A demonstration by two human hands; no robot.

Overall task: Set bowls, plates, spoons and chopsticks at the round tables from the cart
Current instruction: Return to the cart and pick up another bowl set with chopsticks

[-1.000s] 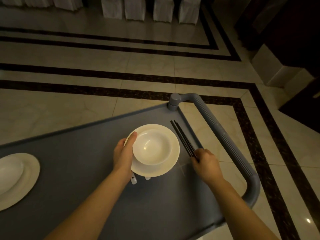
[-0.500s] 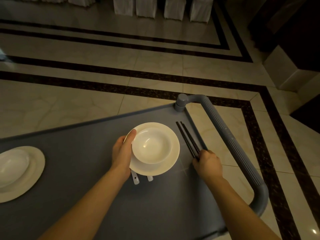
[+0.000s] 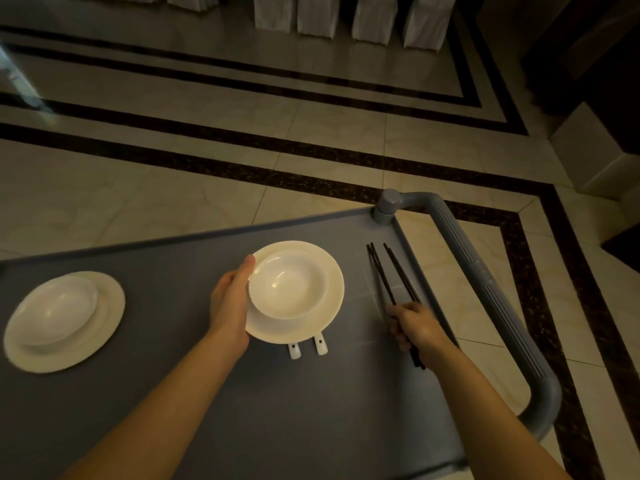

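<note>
Since a moment ago the black chopsticks (image 3: 393,277) have fanned apart at their far tips, two slim groups where they lay as one bundle, and the right hand (image 3: 414,327) has slid back along them toward the near ends. They lie on the grey cart top (image 3: 173,393), close to its right rim beside the cart handle (image 3: 485,289). Their long axis runs away from the person and slightly leftward, so the sticks reach forward out of the fist while short butt ends poke out behind it. That hand's fingers are curled closed around them. The left hand (image 3: 230,306) grips the left edge of the white plate (image 3: 325,313) carrying a bowl (image 3: 287,284), thumb on the bowl's rim. Two white spoon handles (image 3: 307,348) peek from beneath the plate's near edge. A second plate and bowl (image 3: 64,320) sit well apart to the left. The right hand is plainly the one placed for lifting the chopsticks.
</note>
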